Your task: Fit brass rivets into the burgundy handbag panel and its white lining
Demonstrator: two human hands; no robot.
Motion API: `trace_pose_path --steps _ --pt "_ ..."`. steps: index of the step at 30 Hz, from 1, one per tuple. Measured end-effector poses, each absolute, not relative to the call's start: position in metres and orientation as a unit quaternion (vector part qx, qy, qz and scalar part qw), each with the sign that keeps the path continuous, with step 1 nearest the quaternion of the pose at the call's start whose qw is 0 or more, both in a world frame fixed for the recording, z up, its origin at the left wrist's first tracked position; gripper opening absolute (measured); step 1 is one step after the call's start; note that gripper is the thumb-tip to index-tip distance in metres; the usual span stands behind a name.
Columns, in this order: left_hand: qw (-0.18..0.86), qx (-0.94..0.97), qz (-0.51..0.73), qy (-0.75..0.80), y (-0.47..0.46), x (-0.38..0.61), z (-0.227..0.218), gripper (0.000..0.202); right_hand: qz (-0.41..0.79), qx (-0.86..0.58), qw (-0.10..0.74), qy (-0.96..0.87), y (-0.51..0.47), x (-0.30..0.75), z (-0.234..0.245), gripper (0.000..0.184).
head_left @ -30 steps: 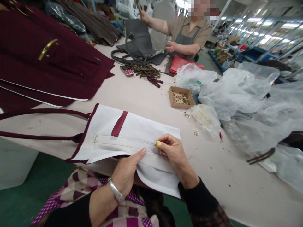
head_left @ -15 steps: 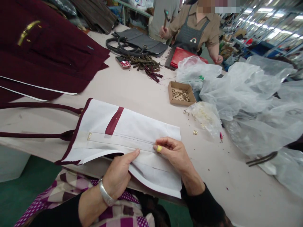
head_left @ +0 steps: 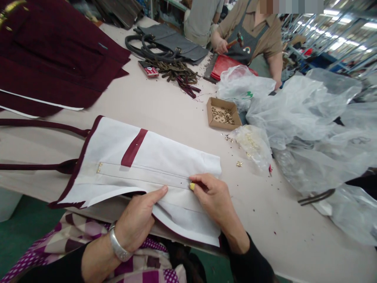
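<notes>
A handbag piece [head_left: 173,167] lies flat at the table's near edge, its white backing facing up and its trim dark maroon. It carries a maroon strip [head_left: 134,148], small gold-coloured fittings [head_left: 99,168] and two maroon handles [head_left: 44,124] stretching left. My left hand [head_left: 137,218] grips its near layer, thumb on top and fingers hidden below. Over the right part of the backing, my right hand [head_left: 216,200] pinches thumb and forefinger together beside a small dark dot. Yellow tape wraps that thumb. Whatever sits between those fingertips is too small to make out.
A carton [head_left: 224,114] of small metal studs stands beyond the piece, near a bag of gold bits [head_left: 253,147]. Clear plastic bags [head_left: 306,118] heap up at right. Maroon pieces [head_left: 64,59] lie at left. Across the table a co-worker holds a hammer [head_left: 234,42].
The view has shifted slightly, so the handbag piece appears further left. Both my hands keep their grip on it. The co-worker's hammer has come down from its raised position.
</notes>
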State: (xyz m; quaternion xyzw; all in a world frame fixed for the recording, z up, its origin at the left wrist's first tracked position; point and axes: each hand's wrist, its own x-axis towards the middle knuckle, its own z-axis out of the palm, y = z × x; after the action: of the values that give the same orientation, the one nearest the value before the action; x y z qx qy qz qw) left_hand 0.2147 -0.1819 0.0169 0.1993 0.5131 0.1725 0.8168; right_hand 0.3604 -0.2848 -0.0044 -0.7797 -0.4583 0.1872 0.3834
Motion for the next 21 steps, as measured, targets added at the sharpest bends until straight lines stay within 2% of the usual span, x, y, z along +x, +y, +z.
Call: trace_pose_path --steps 6,8,14,21 --pt "0.819 0.195 0.177 0.509 -0.182 0.214 0.016 0.034 0.09 -0.822 0.179 -0.534 -0.285 0.349 0.003 0.015" --pt "0.822 0.193 0.176 0.506 -0.182 0.213 0.015 0.034 0.081 -0.818 0.148 -0.55 -0.284 0.35 0.004 0.016" --pt "0.84 0.178 0.167 0.484 -0.181 0.209 0.015 0.03 0.135 -0.776 0.207 -0.581 -0.283 0.36 0.005 0.016" --pt "0.86 0.174 0.162 0.451 -0.179 0.205 0.01 0.031 0.1 -0.781 0.187 -0.587 -0.28 0.346 0.003 0.019"
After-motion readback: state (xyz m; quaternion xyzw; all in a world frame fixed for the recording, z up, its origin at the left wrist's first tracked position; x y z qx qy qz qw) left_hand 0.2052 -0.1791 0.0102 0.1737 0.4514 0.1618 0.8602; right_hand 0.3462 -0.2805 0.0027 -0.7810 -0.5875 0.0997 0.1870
